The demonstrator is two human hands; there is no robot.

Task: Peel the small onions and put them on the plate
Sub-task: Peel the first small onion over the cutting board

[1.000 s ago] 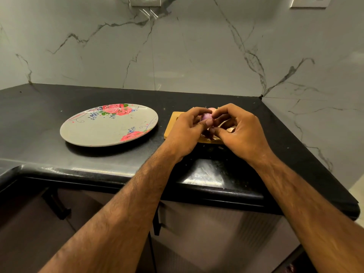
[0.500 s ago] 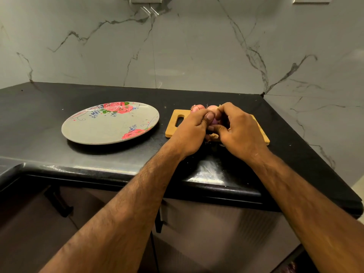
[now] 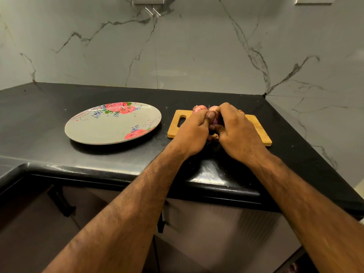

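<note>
Left hand (image 3: 194, 133), right hand (image 3: 236, 131) still round the same onion (image 3: 215, 120)

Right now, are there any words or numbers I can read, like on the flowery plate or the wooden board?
None: no word, number or sign can be read anywhere.
The round grey plate has only painted pink roses and blue sprigs, no writing.
The small wooden cutting board is plain.
The small purple onion bears nothing.
The pale wall fitting at the top edge shows no lettering.
</note>
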